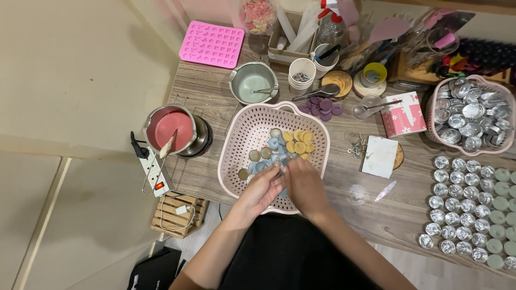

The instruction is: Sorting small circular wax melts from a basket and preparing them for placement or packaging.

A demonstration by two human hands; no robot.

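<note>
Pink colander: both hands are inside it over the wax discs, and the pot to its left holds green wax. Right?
One slip. The pot left of the pink colander holds pink wax, not green, as the head view shows. The rest stands: left hand and right hand are both inside the colander over the wax discs.

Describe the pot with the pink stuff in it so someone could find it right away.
Start at the big pink perforated basket under the hands. Look left, near the table's left edge beside the white power strip: the round metal pot holds smooth pink filling with a stick leaning inside. The other pot holds pale green.
</note>
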